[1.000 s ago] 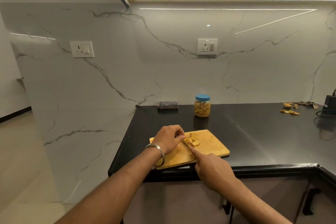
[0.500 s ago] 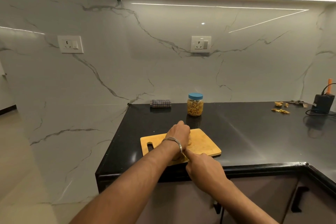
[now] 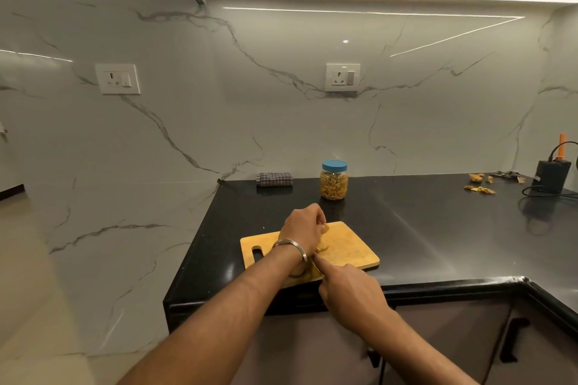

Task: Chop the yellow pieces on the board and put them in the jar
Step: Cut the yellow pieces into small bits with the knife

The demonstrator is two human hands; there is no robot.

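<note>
A wooden cutting board [image 3: 350, 247] lies at the front of the black counter. My left hand [image 3: 301, 228], with a metal bangle on the wrist, is curled over the yellow pieces [image 3: 322, 247] on the board and holds them down; most of them are hidden under it. My right hand [image 3: 347, 287] grips a knife whose handle is hidden in the fist, index finger stretched along its back, the blade barely visible by the pieces. A clear jar [image 3: 334, 180] with a blue lid, closed and filled with yellow pieces, stands behind the board.
A folded checked cloth [image 3: 274, 179] lies at the back by the wall. Yellow scraps [image 3: 480, 189] lie at the far right beside a black box with cables [image 3: 550, 175]. The counter's front edge [image 3: 438, 286] runs just below the board.
My left hand has shifted over the pieces, covering more of them than a second ago. My head has turned a little, moving the scene. My right hand keeps the knife at the pieces.
</note>
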